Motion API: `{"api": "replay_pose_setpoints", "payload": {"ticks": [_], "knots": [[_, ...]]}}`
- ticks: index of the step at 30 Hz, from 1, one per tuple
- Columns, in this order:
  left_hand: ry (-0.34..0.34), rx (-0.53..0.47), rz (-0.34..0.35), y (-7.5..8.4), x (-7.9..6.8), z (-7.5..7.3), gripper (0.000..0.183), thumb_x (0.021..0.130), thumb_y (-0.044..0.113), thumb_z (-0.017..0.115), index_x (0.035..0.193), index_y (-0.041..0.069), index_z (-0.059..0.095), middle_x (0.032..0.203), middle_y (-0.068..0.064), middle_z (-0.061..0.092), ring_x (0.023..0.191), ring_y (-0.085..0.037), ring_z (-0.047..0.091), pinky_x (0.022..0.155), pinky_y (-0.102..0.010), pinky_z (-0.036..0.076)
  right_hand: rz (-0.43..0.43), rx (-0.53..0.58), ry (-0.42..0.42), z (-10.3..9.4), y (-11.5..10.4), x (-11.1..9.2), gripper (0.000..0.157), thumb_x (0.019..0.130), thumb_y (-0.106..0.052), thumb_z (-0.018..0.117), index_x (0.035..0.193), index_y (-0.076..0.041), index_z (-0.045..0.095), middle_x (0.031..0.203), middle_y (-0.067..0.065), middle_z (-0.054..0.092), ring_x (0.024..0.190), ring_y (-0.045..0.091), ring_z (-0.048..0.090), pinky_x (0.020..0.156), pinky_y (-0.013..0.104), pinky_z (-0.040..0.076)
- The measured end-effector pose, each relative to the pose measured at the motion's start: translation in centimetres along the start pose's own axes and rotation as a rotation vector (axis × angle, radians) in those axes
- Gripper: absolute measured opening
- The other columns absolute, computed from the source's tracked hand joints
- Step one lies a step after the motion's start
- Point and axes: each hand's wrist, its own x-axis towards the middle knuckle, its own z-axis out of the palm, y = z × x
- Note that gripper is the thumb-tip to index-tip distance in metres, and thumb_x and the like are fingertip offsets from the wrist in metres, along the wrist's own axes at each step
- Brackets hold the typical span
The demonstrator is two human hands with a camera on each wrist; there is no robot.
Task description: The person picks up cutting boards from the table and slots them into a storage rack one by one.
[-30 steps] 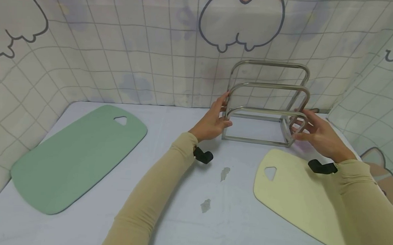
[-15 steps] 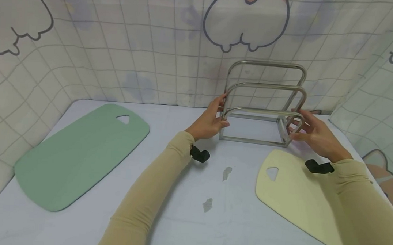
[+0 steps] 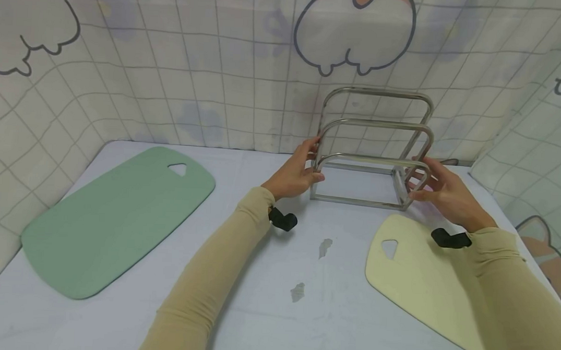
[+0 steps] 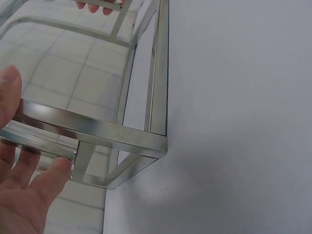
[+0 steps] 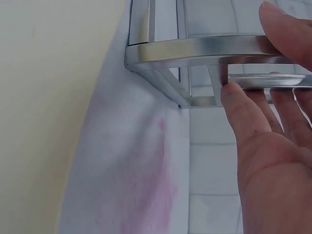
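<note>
A silver metal rack (image 3: 377,124) with several upright loops stands at the back right of the table, near the grid-patterned cloth wall. My left hand (image 3: 292,176) grips its left side, thumb in front and fingers behind. On the opposite side my right hand (image 3: 449,197) holds the rack the same way. In the left wrist view the thumb and fingers (image 4: 51,178) lie on either side of the rack's upright bars (image 4: 92,126). The right wrist view has the thumb over a front upright bar (image 5: 195,51) and fingertips against the bar behind.
A green cutting board (image 3: 118,223) lies flat on the left of the white-covered table (image 3: 255,320). A cream cutting board (image 3: 426,280) lies at the front right, partly under the right sleeve. Two small grey patches (image 3: 298,292) mark the tablecloth.
Both hands have slid the rack slightly to the left along the table. Their hold looks the same, and both cutting boards stay put; the head view shifts a little.
</note>
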Motion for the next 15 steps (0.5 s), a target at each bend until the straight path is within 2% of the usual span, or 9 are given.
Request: {"api": "replay_pose_setpoints", "payload": {"ticks": [5,11,15], "knots": [[0.01,0.0,0.011,-0.24,-0.09,-0.25,0.083,0.101,0.005,0.063,0.165,0.016,0.01,0.163,-0.017,0.025,0.157,-0.03,0.032,0.125,-0.036,0.039,-0.009,0.023,-0.009,0.2,-0.08,0.17,0.099,0.095,-0.007,0.073,0.168,-0.019,0.008,0.172,0.011,0.023,0.158,0.034,0.03,0.092,0.007,0.052],[0.008,-0.007,-0.008,-0.44,-0.32,-0.58,0.082,0.102,0.008,0.063,0.165,0.017,0.01,0.165,-0.013,0.025,0.157,-0.026,0.032,0.126,-0.034,0.037,-0.028,0.055,-0.003,0.65,-0.08,0.36,0.096,0.093,-0.003,0.074,0.167,-0.018,0.015,0.167,0.01,0.032,0.147,0.01,0.045,0.093,0.012,0.055],[0.009,-0.021,-0.015,-0.56,-0.59,-0.83,0.083,0.102,0.008,0.063,0.165,0.017,0.01,0.166,-0.014,0.024,0.158,-0.027,0.031,0.127,-0.037,0.036,-0.048,0.053,0.0,0.95,-0.22,0.48,0.093,0.093,-0.002,0.074,0.166,-0.02,0.02,0.165,0.01,0.035,0.139,0.001,0.049,0.092,0.012,0.055]]}}
